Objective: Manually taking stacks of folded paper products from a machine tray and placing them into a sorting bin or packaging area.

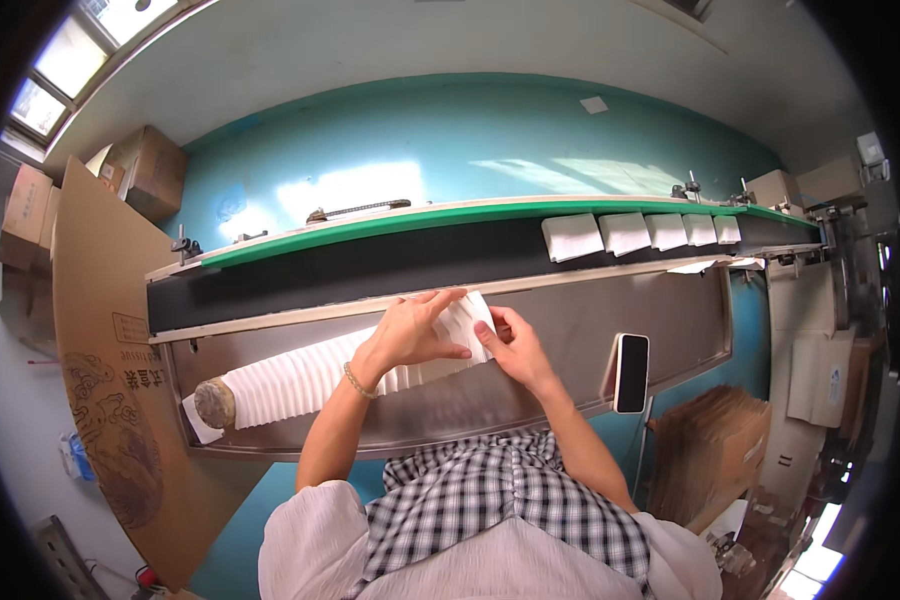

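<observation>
Left hand (410,335) lies flat, fingers spread, on a long ribbed row of white tissue stacks (340,375); right hand (515,345) pinches its end. Row rests in a steel trough (570,330). Beyond: black conveyor belt (370,265) carrying soft square tissue packs (625,233); teal floor (450,150).

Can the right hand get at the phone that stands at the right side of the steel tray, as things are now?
Probably yes. The right hand rests on the row of white napkin stacks, and nothing lies between it and the phone.
</observation>
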Tool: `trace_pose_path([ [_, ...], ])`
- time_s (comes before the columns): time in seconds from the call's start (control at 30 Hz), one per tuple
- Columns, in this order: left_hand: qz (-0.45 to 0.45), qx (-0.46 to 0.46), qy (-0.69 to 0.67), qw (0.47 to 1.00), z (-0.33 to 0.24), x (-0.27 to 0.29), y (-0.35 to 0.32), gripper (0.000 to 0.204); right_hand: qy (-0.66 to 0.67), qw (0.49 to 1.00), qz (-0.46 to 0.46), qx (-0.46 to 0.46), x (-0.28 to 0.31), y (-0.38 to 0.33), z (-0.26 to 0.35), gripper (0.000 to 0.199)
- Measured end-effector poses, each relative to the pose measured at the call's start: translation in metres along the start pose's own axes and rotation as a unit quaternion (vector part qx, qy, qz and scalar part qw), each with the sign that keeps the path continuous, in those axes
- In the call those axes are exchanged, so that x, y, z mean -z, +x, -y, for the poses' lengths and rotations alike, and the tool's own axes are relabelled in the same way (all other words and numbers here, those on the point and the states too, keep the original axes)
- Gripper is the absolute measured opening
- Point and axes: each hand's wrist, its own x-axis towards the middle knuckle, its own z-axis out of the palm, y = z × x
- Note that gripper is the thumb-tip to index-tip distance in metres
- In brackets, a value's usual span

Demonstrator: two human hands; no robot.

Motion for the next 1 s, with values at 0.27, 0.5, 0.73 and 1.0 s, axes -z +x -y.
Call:
trace_pose_path([
  [0.27, 0.013, 0.026, -0.021, 0.999, -0.003, 0.001, -0.001, 0.078, -0.041, 0.989, 0.026, -0.138, 0.015, 0.005, -0.007, 0.029],
  [0.5, 0.009, 0.031, -0.019, 0.999, 0.0, 0.001, -0.004, 0.073, 0.267, 0.953, -0.08, -0.118, 0.03, 0.05, -0.007, 0.027],
  [0.73, -0.024, 0.008, 0.003, 1.0, 0.002, 0.005, -0.01, 0.083, 0.004, 1.0, 0.003, -0.027, -0.022, 0.012, -0.004, 0.039],
  [1.0, -0.007, 0.031, -0.008, 0.999, 0.002, 0.007, -0.015, 0.073, 0.123, 0.983, -0.024, -0.132, 0.027, 0.037, -0.026, 0.021],
])
